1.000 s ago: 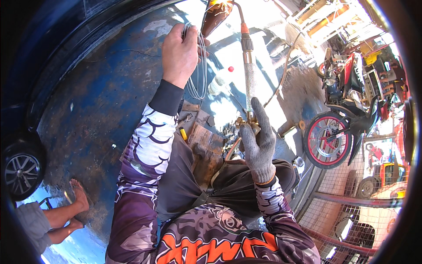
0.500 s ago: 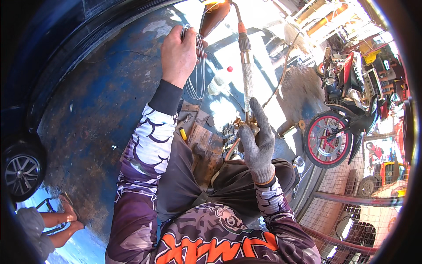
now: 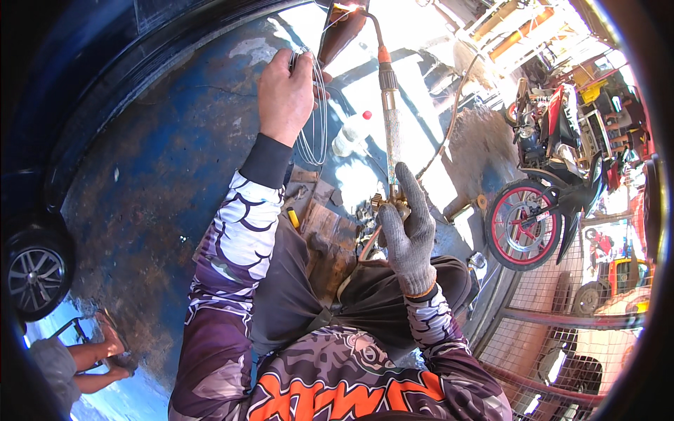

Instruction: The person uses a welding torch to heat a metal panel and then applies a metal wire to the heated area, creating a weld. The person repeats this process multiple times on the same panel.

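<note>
Floor (image 3: pixel 161 161), blue and worn, spreads below, with a motorcycle (image 3: pixel 544 203) standing at the right, well apart from the hands. Next comes the torch (image 3: pixel 393 133), pointing away from the body; the gloved right hand (image 3: pixel 411 242) is closed around its valve end, index finger laid along the tube, probably to steady the aim. Its bent tip appears to reach a brown part (image 3: pixel 342 35) near the top edge, beside a bright glow (image 3: pixel 344 8); the part's support is cut off. The bare left hand (image 3: pixel 286 102) pinches a wire coil (image 3: pixel 324 119), loops hanging down, likely to keep slack off the flame. One thin strand seems to run up toward the glow.
</note>
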Tool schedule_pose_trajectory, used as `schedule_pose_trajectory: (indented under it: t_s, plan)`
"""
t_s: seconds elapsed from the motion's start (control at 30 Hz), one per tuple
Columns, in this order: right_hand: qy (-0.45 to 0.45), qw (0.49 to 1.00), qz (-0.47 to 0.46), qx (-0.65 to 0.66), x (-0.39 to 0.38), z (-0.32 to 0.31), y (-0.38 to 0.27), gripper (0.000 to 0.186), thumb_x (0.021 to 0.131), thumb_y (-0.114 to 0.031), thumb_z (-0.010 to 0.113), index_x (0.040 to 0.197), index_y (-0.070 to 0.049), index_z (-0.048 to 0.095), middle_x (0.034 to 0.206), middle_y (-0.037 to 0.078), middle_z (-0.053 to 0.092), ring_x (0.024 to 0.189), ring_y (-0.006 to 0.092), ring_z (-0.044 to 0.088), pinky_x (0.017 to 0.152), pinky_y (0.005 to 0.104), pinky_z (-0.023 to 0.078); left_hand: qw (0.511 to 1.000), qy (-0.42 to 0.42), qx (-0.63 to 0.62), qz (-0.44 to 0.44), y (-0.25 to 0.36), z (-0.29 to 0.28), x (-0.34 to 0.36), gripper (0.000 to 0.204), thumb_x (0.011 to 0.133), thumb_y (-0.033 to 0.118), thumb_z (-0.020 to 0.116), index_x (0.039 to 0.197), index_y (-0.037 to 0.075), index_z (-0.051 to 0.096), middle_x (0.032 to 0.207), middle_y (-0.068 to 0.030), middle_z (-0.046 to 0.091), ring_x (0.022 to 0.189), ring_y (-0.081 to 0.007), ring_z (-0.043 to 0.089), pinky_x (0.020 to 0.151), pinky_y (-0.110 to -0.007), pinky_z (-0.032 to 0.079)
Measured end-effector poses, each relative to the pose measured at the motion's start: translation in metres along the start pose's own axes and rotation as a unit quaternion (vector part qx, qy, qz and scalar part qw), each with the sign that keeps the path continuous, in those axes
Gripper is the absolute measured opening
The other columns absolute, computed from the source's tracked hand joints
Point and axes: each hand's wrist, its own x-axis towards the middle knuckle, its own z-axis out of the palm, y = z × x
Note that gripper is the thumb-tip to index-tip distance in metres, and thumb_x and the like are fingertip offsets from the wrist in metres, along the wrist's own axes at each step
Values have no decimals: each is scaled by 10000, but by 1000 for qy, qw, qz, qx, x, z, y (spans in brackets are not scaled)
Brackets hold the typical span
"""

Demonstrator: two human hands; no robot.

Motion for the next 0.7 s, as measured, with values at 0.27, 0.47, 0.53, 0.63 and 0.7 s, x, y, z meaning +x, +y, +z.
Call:
schedule_pose_trajectory:
  t_s: [0.27, 0.47, 0.53, 0.63, 0.7]
  plan:
    - [3, 999, -33, -43, 3, -1, -4, 598, 950, -59, 666, 1515, 8, 483, 1347, 214, 674, 1148, 191, 684, 959, 343, 551, 1000, -2, 0, 5, 0, 0, 1, 258, 1067, 240, 504, 1014, -3, 571, 819, -130, 763, 561, -152, 709, 452, -262, 508]
    - [6, 1000, -3, -14, 3, 0, 0, 598, 948, -64, 665, 1513, 6, 485, 1348, 207, 676, 1144, 191, 686, 959, 343, 551, 1000, -2, -14, 5, 0, 1, 2, 246, 1073, 231, 503, 1034, -1, 574, 825, -127, 764, 563, -141, 708, 450, -244, 504]
    - [7, 1000, -7, -19, 3, 0, 1, 597, 948, -64, 664, 1513, 6, 486, 1350, 206, 675, 1146, 191, 684, 959, 344, 551, 1000, 1, -23, 2, 1, 0, 2, 240, 1072, 225, 507, 1034, -2, 576, 824, -126, 763, 562, -140, 707, 453, -242, 505]
    - [7, 999, -24, -33, 4, 0, 0, 600, 947, -64, 663, 1514, 9, 483, 1354, 211, 670, 1151, 187, 680, 966, 343, 547, 1000, 3, -30, 0, 3, -1, -1, 233, 1070, 220, 515, 1029, -1, 577, 825, -126, 763, 561, -141, 706, 450, -240, 502]
    - [2, 999, -19, -29, 5, -2, -2, 612, 938, -55, 668, 1514, 22, 476, 1340, 208, 673, 1154, 194, 677, 977, 344, 543, 999, 1, -32, 5, 5, -2, -2, 229, 1075, 221, 513, 1043, 4, 581, 850, -139, 765, 591, -160, 720, 463, -237, 508]
